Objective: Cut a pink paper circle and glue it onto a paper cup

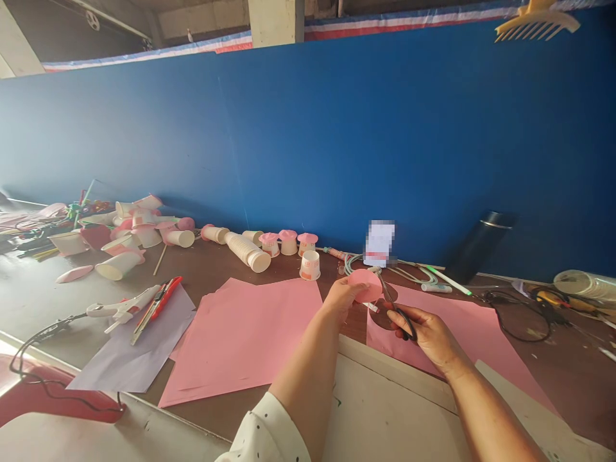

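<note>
My left hand [339, 299] grips a round pink paper disc [366, 286] by its left edge, above the table. In my right hand [428, 333] is a pair of scissors [408, 325], fingers closed around the dark handles, with the blades pointing up at the disc's right edge. Whether the blades touch the paper I cannot tell. Beneath my right hand lies a pink sheet [452, 314] with a piece cut away at its left. More pink sheets [245, 340] are stacked left of my left forearm. Just beyond the disc stands a white paper cup [310, 265].
A row of pink-topped cups [288, 242] and a stack of nested cups [246, 250] stand behind. At left are a glue gun [126, 307] and a red utility knife [156, 309] on lilac paper [139, 359]. A dark bottle [481, 247] leans against the blue partition [375, 141].
</note>
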A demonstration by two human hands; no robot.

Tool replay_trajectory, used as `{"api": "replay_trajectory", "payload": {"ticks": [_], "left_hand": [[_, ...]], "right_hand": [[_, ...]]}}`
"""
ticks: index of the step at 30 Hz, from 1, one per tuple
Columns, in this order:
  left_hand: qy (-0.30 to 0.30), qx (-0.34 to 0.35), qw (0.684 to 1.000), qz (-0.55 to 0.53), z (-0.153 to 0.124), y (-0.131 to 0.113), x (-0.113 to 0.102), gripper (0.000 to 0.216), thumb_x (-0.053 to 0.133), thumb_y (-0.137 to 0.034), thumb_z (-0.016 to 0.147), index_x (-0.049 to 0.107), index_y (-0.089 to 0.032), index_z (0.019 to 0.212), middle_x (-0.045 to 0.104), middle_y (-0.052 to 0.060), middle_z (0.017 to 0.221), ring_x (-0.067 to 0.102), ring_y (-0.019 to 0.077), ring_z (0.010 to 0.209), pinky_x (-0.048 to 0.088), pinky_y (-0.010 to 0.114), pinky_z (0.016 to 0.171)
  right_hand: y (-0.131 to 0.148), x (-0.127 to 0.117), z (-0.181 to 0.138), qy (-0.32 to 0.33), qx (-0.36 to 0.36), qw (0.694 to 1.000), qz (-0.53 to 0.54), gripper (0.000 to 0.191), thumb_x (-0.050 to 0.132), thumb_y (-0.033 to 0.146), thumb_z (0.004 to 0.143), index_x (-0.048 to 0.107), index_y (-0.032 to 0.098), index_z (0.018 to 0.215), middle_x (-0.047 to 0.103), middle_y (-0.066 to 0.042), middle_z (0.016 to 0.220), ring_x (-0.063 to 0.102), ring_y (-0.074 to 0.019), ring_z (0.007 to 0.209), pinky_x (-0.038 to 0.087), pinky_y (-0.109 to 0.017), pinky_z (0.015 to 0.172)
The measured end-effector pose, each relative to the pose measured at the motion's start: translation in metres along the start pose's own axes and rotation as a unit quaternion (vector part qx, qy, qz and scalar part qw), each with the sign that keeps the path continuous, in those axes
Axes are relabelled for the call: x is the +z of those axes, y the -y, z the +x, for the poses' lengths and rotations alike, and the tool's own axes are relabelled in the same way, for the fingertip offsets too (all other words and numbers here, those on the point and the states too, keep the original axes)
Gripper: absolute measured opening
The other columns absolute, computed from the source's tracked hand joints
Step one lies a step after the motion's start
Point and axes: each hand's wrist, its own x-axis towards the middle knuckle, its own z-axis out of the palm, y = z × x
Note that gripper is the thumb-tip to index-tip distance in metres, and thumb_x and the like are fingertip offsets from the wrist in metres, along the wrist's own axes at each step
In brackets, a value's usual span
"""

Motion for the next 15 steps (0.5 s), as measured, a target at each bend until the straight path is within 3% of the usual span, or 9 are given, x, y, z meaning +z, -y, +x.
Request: {"api": "replay_trajectory", "payload": {"ticks": [5,15], "left_hand": [[0.028,0.001,1.0,-0.006,-0.0018,-0.0005,-0.0002,0.046,0.077,-0.027,0.065,0.069,-0.012,0.108,0.069,0.012,0.099,0.062,0.0234,0.09,0.047,0.03,0.072],[0.013,0.006,1.0,0.0,0.0001,0.002,-0.0008,0.044,0.076,-0.027,0.067,0.068,-0.01,0.108,0.068,0.013,0.099,0.061,0.0209,0.085,0.042,0.027,0.065]], "right_hand": [[0.0044,0.0009,-0.002,0.009,0.007,1.0,-0.001,0.057,0.068,0.059,0.073,0.072,0.021,0.115,0.064,-0.002,0.073,0.054,-0.0175,0.069,0.045,-0.029,0.07],[0.0044,0.0011,-0.0021,0.012,0.01,1.0,0.02,0.052,0.069,0.054,0.075,0.072,0.023,0.116,0.061,0.0,0.071,0.052,-0.0154,0.065,0.044,-0.028,0.068]]}}
